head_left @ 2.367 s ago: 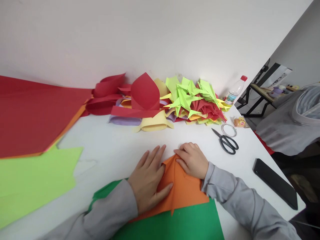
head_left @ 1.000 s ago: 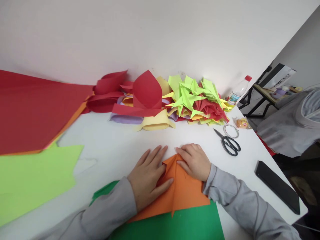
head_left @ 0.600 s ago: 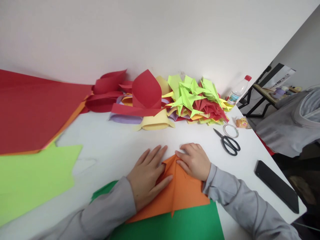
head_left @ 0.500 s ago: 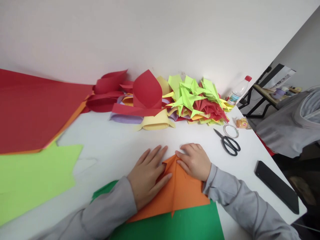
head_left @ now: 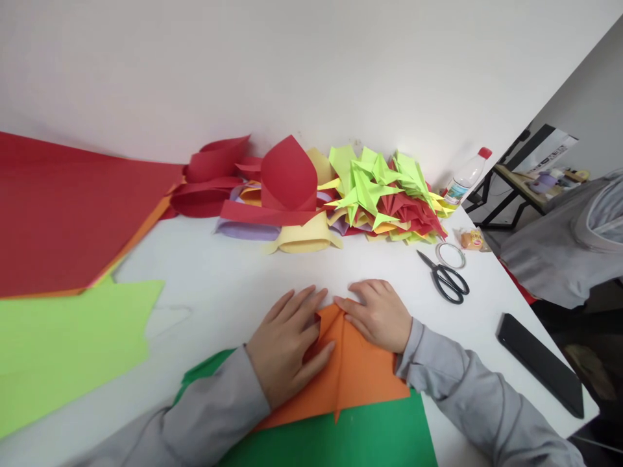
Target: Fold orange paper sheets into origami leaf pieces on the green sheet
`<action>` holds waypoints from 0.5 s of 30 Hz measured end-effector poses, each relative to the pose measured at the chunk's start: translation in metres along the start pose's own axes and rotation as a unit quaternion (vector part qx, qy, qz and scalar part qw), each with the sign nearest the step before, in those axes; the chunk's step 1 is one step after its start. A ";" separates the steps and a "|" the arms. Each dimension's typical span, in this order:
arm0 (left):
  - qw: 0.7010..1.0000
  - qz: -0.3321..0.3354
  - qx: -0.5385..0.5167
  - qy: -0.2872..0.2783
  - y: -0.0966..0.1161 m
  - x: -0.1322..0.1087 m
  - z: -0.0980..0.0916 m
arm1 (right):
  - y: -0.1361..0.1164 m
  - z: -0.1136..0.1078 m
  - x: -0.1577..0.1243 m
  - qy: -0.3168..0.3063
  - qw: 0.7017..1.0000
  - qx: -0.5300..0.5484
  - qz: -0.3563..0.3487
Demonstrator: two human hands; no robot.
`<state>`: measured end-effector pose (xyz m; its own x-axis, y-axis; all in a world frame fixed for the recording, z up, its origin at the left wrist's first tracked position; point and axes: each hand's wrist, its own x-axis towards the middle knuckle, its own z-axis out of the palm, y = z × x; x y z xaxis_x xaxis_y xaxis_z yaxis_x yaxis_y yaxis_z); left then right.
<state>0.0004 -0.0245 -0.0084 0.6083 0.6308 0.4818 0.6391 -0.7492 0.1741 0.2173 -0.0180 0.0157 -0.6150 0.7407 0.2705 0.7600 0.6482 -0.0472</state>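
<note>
A folded orange paper (head_left: pixel 367 373) with a raised centre crease lies on a green sheet (head_left: pixel 384 431) at the front of the table. On its left half rests my left hand (head_left: pixel 287 344), fingers spread and flat, with the thumb pointing toward the crease. My right hand (head_left: pixel 382 314) is curled at the paper's upper corner, its fingertips pinching the fold near the top of the crease. Part of the orange paper is hidden under both hands, and my left forearm covers some of the green sheet.
Black-handled scissors (head_left: pixel 448 282), a tape roll (head_left: pixel 450 255) and a black phone (head_left: pixel 540 363) lie to the right. Folded green paper shapes (head_left: pixel 365 188) and red paper pieces (head_left: pixel 288 175) line the wall. Large red sheets (head_left: pixel 82 220) occupy the left. A bottle (head_left: pixel 464 178) stands behind.
My right fingertips have shifted slightly left along the top of the orange paper. My left hand stays nearly in place, and the view has moved a little.
</note>
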 end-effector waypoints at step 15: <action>1.000 -0.014 -0.013 0.010 0.003 0.002 0.000 | -0.007 -0.013 0.000 -0.146 0.983 0.084 -0.079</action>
<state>0.0030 -0.0254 -0.0068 0.5799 0.6479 0.4939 0.6429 -0.7363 0.2110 0.2153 -0.0249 0.0284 -0.7757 0.6311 0.0017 0.6191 0.7615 -0.1918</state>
